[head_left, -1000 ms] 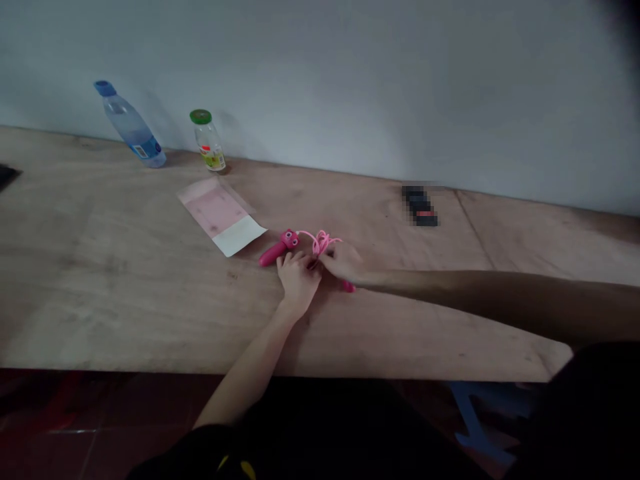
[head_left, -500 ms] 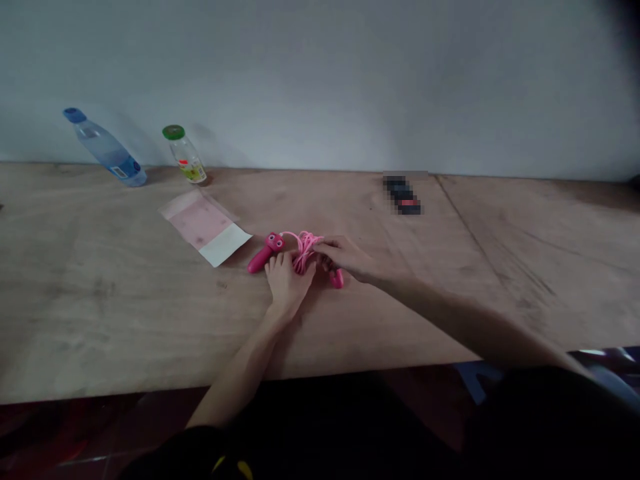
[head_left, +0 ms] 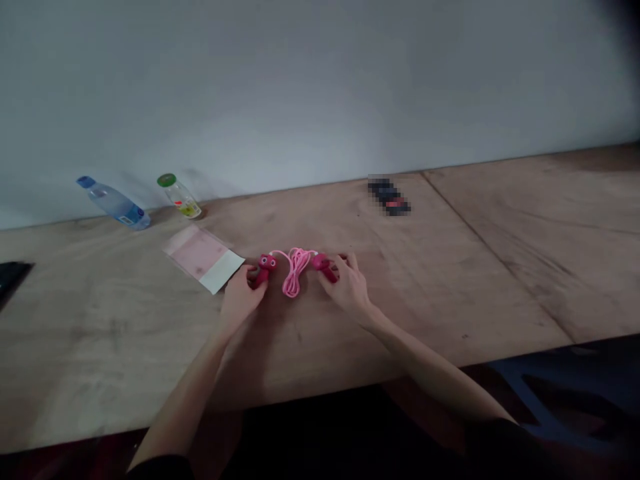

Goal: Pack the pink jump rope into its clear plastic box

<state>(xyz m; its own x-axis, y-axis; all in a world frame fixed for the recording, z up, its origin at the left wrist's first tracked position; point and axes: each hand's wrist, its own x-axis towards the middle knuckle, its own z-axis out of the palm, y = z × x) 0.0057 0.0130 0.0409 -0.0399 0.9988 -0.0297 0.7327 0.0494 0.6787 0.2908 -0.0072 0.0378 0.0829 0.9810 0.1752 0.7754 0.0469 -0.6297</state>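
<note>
A pink cord (head_left: 296, 270) lies bundled on the wooden table, joined at each end to a dark pink handle. My left hand (head_left: 245, 293) is closed around the left handle (head_left: 267, 262), whose top has two round eyes. Around the right handle (head_left: 321, 262) are the fingers of my right hand (head_left: 349, 285), thumb and fingertips on its sides. The cord bundle rests between my hands, touched by neither. Left of my left hand lies a flat pink and white packet (head_left: 197, 257).
At the back left, a blue-capped plastic bottle (head_left: 117, 205) and a green-lidded glass jar (head_left: 183, 199) stand near the wall. A blurred dark object (head_left: 389, 195) lies at the back right. Part of a black item (head_left: 13, 277) shows at the left edge.
My hands have moved apart from the cord bundle, each onto a handle. The bundle now lies straighter between the handles. The camera view has tilted and shifted.
</note>
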